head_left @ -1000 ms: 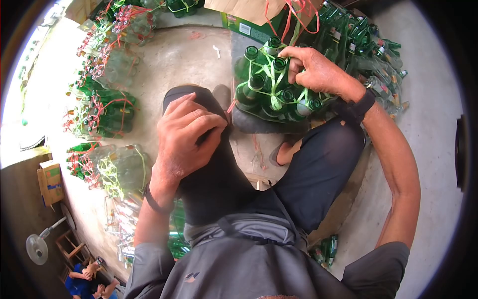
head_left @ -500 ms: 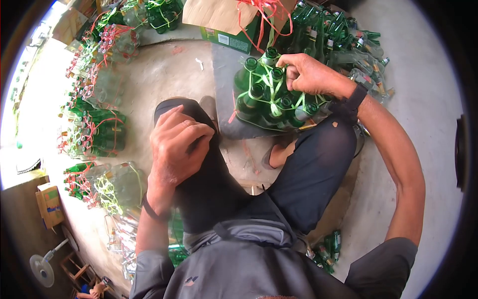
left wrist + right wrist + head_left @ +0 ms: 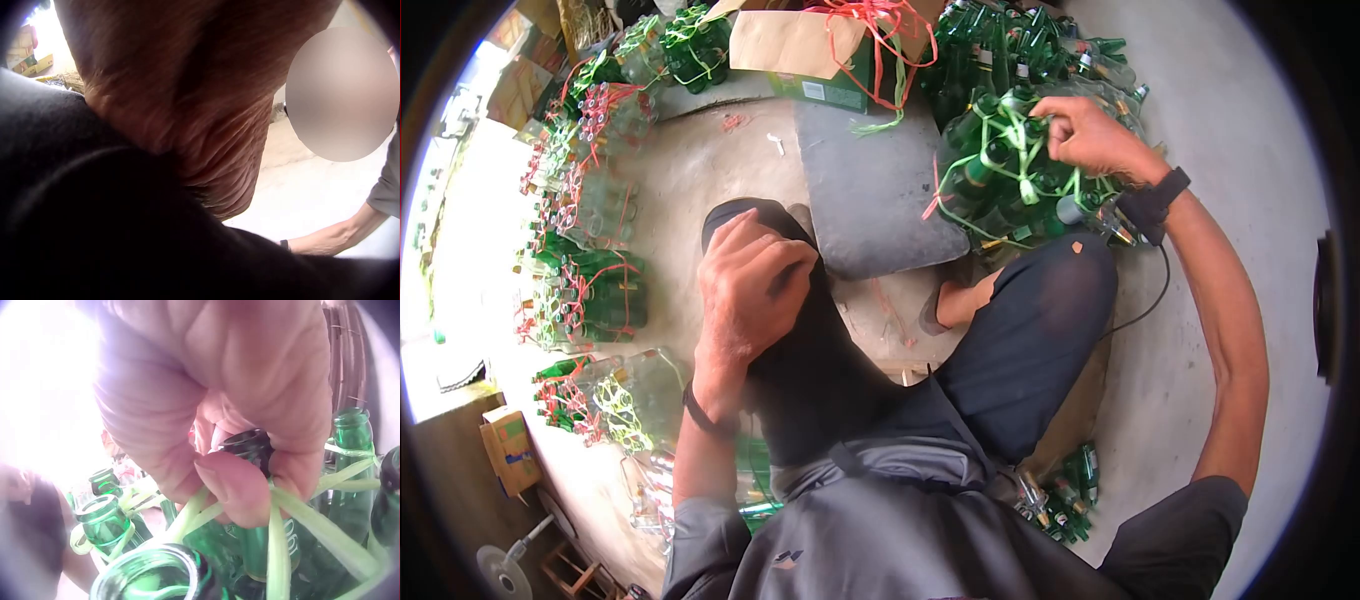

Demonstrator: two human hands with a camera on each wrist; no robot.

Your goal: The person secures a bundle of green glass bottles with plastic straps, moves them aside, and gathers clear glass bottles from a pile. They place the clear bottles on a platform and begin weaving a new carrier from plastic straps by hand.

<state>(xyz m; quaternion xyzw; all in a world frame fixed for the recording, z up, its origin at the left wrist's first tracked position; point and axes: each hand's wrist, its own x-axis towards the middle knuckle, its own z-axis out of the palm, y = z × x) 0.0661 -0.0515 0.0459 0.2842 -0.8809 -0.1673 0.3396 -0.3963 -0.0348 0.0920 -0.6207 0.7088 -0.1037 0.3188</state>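
Green strap (image 3: 325, 526) runs between the thumb and fingers of the right hand (image 3: 1095, 140), which I have at 2 o'clock from the middle of my head view. That hand is narrow, its fingertips pinching the strap. Through the right wrist view I see a bottle mouth (image 3: 245, 444) just behind the thumb (image 3: 232, 487), with other open necks around it.

The strap loops about the necks of a bundle of green bottles (image 3: 975, 180), between 1 and 2 o'clock, just beside the right edge of a dark slab (image 3: 875, 200). I cannot tell whether the bundle touches the floor.

At 9 o'clock, the left hand (image 3: 750, 290) rests on a dark trouser leg (image 3: 830, 370), its fingers loosely bent and holding nothing. The left wrist view shows me mostly skin and dark cloth, with those fingertips hidden.

Near 12 o'clock stands a cardboard box (image 3: 818, 90), with red string (image 3: 885, 15) over its right side. At 1 o'clock I see a pile of bottles (image 3: 1000, 65). More tied bottles (image 3: 615, 290) line the floor from 8 to 11 o'clock, and a few loose ones (image 3: 1068, 495) lie between 4 and 5 o'clock.
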